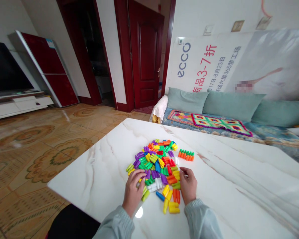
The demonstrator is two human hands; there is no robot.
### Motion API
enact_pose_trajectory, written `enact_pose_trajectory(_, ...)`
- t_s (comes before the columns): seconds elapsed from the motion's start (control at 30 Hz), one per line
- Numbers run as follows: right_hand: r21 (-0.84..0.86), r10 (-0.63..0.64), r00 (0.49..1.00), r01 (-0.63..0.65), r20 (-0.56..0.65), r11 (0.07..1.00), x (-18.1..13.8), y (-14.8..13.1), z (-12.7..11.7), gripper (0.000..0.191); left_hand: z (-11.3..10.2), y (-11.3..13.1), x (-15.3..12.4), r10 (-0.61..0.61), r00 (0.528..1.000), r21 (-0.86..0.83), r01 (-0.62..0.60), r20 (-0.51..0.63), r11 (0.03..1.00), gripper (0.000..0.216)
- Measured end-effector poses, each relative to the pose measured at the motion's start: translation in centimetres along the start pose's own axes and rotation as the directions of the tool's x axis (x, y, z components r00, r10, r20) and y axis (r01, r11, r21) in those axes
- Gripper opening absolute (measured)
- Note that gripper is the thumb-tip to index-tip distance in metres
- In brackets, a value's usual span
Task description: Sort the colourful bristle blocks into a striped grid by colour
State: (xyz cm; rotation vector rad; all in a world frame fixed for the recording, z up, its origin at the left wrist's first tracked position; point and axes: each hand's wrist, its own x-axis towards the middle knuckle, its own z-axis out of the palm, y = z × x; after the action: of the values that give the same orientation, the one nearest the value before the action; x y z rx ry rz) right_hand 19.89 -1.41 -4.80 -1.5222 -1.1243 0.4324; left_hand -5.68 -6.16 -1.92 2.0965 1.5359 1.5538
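Observation:
A pile of small coloured plastic building pieces (153,158), many shaped like joined short tubes, lies on the white marbled table (102,156). My left hand (134,186) reaches into its near left side, fingers curved and thumb apart from the index finger, beside purple pieces (148,174). At the right edge of the pile, my right hand (189,184) has its fingers curled in close to yellow pieces (176,175); what lies between the fingertips, if anything, is hidden. White pieces (153,186), a blue piece (160,196) and yellow pieces (173,207) lie between my hands.
Beyond my right hand, a block of joined green and orange pieces (186,155) stands apart from the pile. A sofa with teal cushions (233,104) is behind the table. A dark red door (146,56), a red fridge (43,53) and a television (7,69) are farther back.

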Motion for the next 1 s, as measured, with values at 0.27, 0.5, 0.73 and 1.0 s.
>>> enact_pose_trajectory(0.27, -0.039, -0.003, 1.000, 0.002, -0.009, 0.999, 0.2, 0.1, 0.4, 0.031, 0.7, -0.1, 4.4, -0.005, 0.986, 0.056, -0.004, 0.167, 0.998, 0.032)
enact_pose_trajectory(0.5, -0.049, -0.018, 1.000, 0.017, -0.019, 0.999, 0.2, 0.2, 0.5, 0.029, 4.0, -1.2, 8.6, 0.116, 0.885, 0.167, -0.212, 0.451, 0.963, 0.078)
enact_pose_trajectory(0.73, -0.061, -0.039, 0.999, 0.037, -0.018, 0.997, 0.2, 0.5, 0.7, 0.028, 5.2, -1.7, 9.4, 0.082, 0.903, 0.234, -0.195, 0.422, 0.952, 0.055)
enact_pose_trajectory(1.0, -0.044, -0.157, 0.988, 0.157, -0.005, 0.987, -0.3, -1.3, 0.4, 0.028, 4.9, 0.4, 8.9, 0.068, 0.936, 0.210, -0.149, 0.347, 0.966, 0.029)
